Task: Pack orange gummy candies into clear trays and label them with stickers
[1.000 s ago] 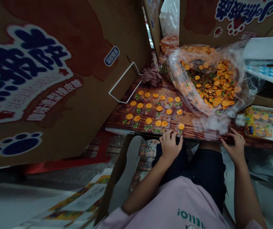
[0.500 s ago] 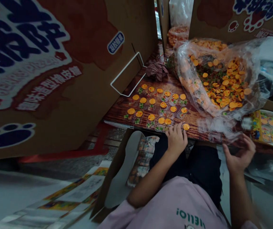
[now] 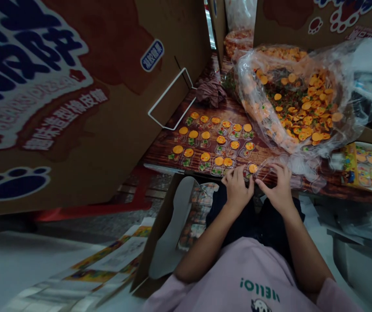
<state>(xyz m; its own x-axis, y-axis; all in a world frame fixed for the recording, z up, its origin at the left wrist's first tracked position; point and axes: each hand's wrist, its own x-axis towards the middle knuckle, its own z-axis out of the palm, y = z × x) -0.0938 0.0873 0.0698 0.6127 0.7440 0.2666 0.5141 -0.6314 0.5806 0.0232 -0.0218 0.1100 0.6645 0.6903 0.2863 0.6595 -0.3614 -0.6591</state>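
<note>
At the table's near edge, my left hand (image 3: 237,187) has its fingers bent beside a clear tray holding an orange disc (image 3: 252,168). My right hand (image 3: 278,186) pinches a clear plastic piece (image 3: 265,169) just right of that disc. Rows of small clear trays with orange discs and green bits (image 3: 221,139) lie beyond my left hand. Behind them on the right, a large open plastic bag (image 3: 247,82) holds many orange discs (image 3: 317,108). Loose clear plastic pieces (image 3: 305,167) are heaped to the right of my right hand.
A large printed carton (image 3: 121,130) stands on the left, with a white wire frame (image 3: 164,93) beside it. Crumpled brown paper (image 3: 210,93) lies at the back. A box with packed trays (image 3: 370,164) is at right; an open carton (image 3: 160,247) sits below the table.
My right hand has moved left from the loose plastic pieces to beside my left hand, bringing a clear piece with it. The view has shifted slightly.
</note>
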